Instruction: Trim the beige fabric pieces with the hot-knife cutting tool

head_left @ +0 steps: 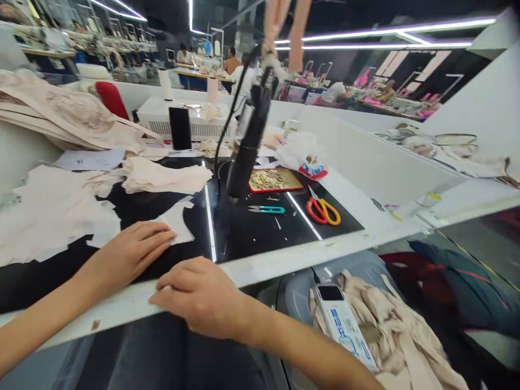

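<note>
Curled at the white table edge (284, 263), the right hand (201, 295) is seen nearest; whether anything is gripped cannot be told. Beyond, the view is blocked by a black tube (254, 124); teal thread snips (271, 209) and red-and-orange scissors (317, 201) are laid rightward. On the black tabletop (239, 244), a pale, curved-edged fabric piece (182, 221) is partly covered by the flat, outstretched left hand (132, 249).

Partly covered, partly cropped
The bare left hand (134, 252) hid part of a small, flat, white fabric piece (181, 221); the view's left edge cut off a pale beige fabric pile (77, 108); distant people (231, 64) were blurred.
</note>
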Demonstrator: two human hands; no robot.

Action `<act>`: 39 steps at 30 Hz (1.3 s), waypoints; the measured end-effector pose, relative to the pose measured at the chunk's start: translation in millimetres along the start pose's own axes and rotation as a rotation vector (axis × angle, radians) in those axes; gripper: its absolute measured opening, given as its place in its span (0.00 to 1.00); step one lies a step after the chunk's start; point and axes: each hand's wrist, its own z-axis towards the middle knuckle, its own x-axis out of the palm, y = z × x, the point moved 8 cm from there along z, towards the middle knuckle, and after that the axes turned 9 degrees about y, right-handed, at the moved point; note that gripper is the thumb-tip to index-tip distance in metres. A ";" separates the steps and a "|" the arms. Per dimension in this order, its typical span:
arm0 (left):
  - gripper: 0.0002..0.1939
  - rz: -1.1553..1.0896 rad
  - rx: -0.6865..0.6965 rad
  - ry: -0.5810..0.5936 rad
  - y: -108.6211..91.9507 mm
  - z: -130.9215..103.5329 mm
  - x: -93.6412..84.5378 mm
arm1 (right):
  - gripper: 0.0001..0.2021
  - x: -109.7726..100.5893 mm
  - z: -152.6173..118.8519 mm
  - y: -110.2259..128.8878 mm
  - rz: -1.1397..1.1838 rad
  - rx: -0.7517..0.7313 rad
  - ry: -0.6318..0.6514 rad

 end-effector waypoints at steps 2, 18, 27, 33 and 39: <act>0.28 0.084 0.018 -0.001 1.1 -0.3 -1.5 | 0.17 16.1 -6.6 20.6 -0.008 -0.032 -0.006; 0.35 0.426 0.022 0.171 -8.2 14.8 -7.6 | 0.11 104.5 -61.5 81.3 0.107 0.003 0.367; 0.33 0.491 -0.074 0.157 -13.3 22.9 -12.5 | 0.14 131.4 -93.0 75.9 0.227 0.121 0.303; 0.33 0.497 -0.188 0.142 -26.0 24.6 -12.7 | 0.14 141.5 -104.5 77.8 0.283 0.121 0.266; 0.32 0.490 -0.226 0.121 -28.3 22.8 -11.8 | 0.14 149.9 -108.2 81.1 0.319 0.126 0.259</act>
